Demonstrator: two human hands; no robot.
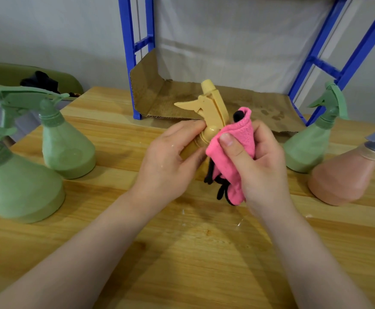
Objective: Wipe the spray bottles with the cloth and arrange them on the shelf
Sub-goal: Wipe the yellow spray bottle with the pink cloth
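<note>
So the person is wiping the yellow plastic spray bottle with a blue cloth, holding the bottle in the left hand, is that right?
Not quite: the cloth is pink with black trim, not blue. The head view shows the right hand gripping it against the yellow plastic spray bottle, which the left hand holds.

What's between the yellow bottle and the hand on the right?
The pink cloth, held by the right hand against the yellow bottle, in the head view.
</note>
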